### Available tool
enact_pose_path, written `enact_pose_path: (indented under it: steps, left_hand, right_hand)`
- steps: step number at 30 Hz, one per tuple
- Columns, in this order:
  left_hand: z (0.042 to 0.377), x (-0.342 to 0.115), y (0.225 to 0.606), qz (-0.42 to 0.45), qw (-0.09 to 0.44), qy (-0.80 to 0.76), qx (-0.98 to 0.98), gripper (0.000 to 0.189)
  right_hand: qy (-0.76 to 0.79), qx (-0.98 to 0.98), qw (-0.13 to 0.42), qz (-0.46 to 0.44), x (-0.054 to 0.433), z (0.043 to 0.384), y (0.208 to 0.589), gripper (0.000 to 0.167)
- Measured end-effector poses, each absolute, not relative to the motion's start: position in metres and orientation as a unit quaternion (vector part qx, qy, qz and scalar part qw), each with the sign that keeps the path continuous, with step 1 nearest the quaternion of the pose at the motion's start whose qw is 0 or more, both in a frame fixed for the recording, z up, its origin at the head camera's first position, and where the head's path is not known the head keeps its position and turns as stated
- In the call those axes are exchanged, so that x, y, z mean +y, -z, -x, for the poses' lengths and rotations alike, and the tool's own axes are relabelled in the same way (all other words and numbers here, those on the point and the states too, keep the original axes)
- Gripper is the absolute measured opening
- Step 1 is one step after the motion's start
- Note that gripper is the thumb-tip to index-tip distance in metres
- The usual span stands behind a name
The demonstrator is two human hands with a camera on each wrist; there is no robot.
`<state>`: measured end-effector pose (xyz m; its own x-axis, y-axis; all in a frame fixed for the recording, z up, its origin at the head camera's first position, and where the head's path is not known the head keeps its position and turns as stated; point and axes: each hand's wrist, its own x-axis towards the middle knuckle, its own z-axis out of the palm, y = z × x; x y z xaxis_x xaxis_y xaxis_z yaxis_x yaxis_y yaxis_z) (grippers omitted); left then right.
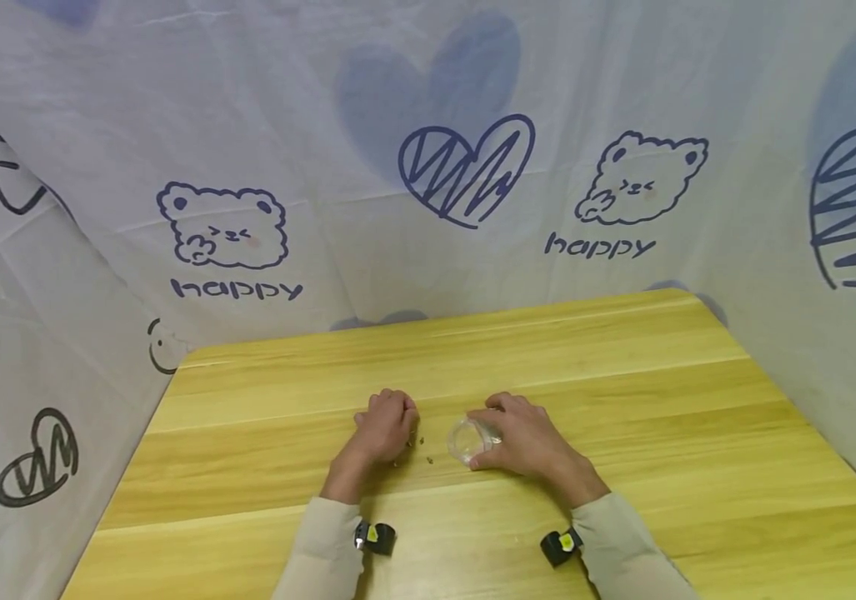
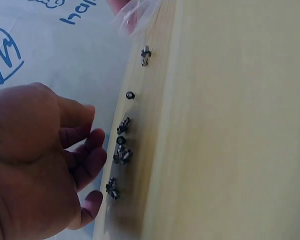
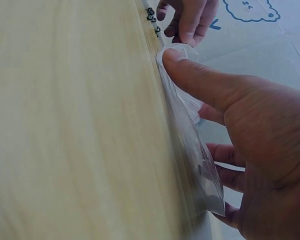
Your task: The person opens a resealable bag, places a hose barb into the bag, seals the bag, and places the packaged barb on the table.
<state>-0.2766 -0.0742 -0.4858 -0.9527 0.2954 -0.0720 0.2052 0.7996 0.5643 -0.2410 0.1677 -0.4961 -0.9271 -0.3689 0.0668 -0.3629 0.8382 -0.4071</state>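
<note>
My left hand [image 1: 385, 427] is over the table at the centre, its fingers loosely bent beside small dark metal parts. In the left wrist view nothing shows between the thumb and fingertips. These parts look like bolts [image 2: 122, 155] and round nuts [image 2: 130, 95], strung out along the tabletop. My right hand [image 1: 521, 435] grips a clear plastic bag [image 3: 182, 107], thumb on the near side and fingers behind it. The bag lies on its side, its rounded mouth [image 1: 465, 442] facing the left hand. A few metal pieces [image 1: 498, 440] seem to show through the plastic near the right fingers.
The yellow wood-grain table [image 1: 247, 433] spreads around both hands. A white cloth [image 1: 352, 275] with bear and heart drawings hangs behind it and at the sides. Black wrist devices [image 1: 378, 538] sit on both cream sleeves. One loose metal part [image 2: 145, 55] lies near the bag.
</note>
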Motion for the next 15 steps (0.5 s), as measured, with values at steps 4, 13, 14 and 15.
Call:
enact_pose_path:
  steps: [4, 13, 14, 15]
  left_hand:
    - [0.272, -0.072, 0.484, -0.168, 0.075, -0.324, 0.928, 0.018]
    - [0.264, -0.059, 0.477, -0.214, 0.059, -0.358, 0.907, 0.016]
    - [0.262, -0.058, 0.477, -0.22, 0.062, -0.36, 0.904, 0.015]
    - [0.261, -0.057, 0.477, -0.225, 0.065, -0.362, 0.902, 0.015]
  right_hand:
    - [0.213, 0.958, 0.007, 0.192, 0.168, 0.24, 0.495, 0.071]
    - [0.209, 0.959, 0.003, 0.192, 0.168, 0.24, 0.494, 0.07]
    - [0.209, 0.959, 0.003, 0.193, 0.168, 0.24, 0.494, 0.07]
    - [0.21, 0.959, 0.002, 0.193, 0.168, 0.24, 0.494, 0.07]
